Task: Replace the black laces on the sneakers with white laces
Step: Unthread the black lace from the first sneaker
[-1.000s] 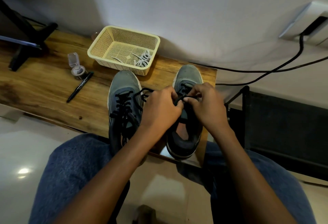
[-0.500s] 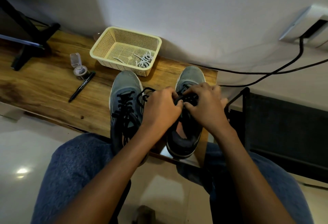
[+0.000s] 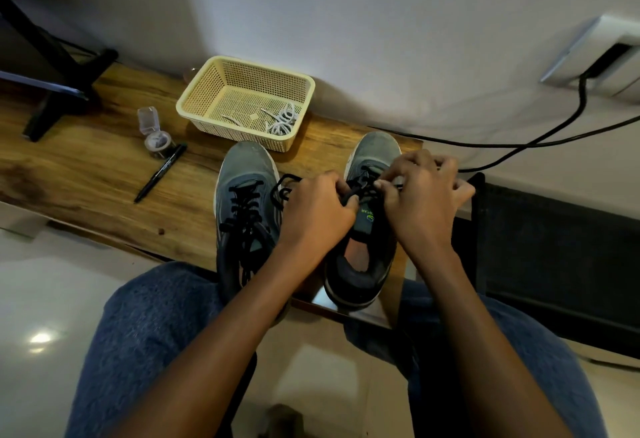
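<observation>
A wooden table (image 3: 86,174) is carrying everything. Two grey sneakers are sitting at its right end, heels over the near edge: the left sneaker (image 3: 246,209) laced in black, the right sneaker (image 3: 367,229) under both hands. A basket (image 3: 207,91) at the far edge is holding white laces (image 3: 282,122). The left hand (image 3: 313,215) and right hand (image 3: 420,202) are each pinching the black lace (image 3: 360,185).

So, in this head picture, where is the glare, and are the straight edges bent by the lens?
Head view: a bright glare spot lies on the glossy floor at lower left; the wooden table edge and the wall lines bow, a wide-angle effect; the hands cast shade over the right sneaker, so its black lace is hard to trace.
</observation>
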Demonstrator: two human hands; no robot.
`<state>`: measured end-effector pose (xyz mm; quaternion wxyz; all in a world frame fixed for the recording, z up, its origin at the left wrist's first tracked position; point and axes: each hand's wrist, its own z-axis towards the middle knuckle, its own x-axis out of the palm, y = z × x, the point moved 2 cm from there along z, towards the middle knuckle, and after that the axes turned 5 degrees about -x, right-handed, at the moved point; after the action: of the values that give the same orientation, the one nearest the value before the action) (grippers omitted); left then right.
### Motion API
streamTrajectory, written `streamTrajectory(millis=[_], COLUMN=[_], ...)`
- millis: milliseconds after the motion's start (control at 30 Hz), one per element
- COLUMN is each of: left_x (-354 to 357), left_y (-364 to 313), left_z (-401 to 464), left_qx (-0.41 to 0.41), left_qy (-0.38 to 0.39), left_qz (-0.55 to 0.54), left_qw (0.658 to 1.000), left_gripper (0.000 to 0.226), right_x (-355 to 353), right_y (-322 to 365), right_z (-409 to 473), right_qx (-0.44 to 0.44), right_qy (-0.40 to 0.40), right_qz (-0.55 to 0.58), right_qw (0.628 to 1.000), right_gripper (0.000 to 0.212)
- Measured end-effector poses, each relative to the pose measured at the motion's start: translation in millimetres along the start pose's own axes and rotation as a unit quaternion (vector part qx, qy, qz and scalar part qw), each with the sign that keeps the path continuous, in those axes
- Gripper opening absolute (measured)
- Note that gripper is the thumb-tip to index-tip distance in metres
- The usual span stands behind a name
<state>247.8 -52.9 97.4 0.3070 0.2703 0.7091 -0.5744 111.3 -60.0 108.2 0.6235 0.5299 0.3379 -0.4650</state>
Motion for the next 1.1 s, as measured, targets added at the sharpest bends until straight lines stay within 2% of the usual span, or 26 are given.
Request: streamTrajectory(millis=[67, 133, 300, 400, 500, 633, 700, 800, 867, 967, 1100], left_x=[0, 1, 2, 3, 3, 2, 2, 1, 2, 2, 2], left_y=[1, 2, 5, 5, 4, 3, 2, 2, 4, 6, 5], left_z=[1, 1, 2, 2, 2, 2, 1, 1, 1, 1, 2], left_qx=[-0.003, -0.002, -0.001, 0.002, 0.001, 0.000, 0.000, -0.006, -0.011, -0.012, -0.011], left_qy=[0.002, -0.002, -0.011, -0.007, -0.007, -0.006, -0.004, 0.001, 0.004, 0.002, -0.002], left_qz=[0.001, 0.007, 0.004, 0.009, 0.012, 0.012, 0.009, 0.000, -0.004, 0.000, 0.008], left_qw=[1.000, 1.000, 1.000, 1.000, 1.000, 1.000, 1.000, 1.000, 1.000, 1.000, 1.000], left_gripper=[0.013, 0.014, 0.016, 0.019, 0.019, 0.018, 0.016, 0.013, 0.014, 0.017, 0.018], right_x=[-5, -7, 4, 10, 8, 9, 6, -10, -21, -22, -7], right_y=[-7, -11, 4, 11, 12, 12, 10, -2, -13, -18, -4], right_z=[2, 2, -2, -4, -3, -4, -3, 3, 7, 9, 4], right_qx=[0.057, 0.077, -0.012, -0.047, -0.051, -0.052, -0.041, 0.033, 0.088, 0.082, -0.009], right_qy=[-0.039, -0.030, 0.111, 0.137, 0.098, 0.097, 0.069, -0.036, -0.073, -0.022, 0.096], right_qz=[0.042, 0.052, 0.028, -0.040, -0.050, -0.048, -0.042, -0.005, 0.018, 0.026, 0.019], right_qw=[0.997, 0.995, 0.993, 0.989, 0.993, 0.993, 0.996, 0.999, 0.993, 0.996, 0.995], right_gripper=[0.007, 0.007, 0.033, 0.035, 0.021, 0.014, 0.010, 0.006, 0.007, 0.012, 0.027])
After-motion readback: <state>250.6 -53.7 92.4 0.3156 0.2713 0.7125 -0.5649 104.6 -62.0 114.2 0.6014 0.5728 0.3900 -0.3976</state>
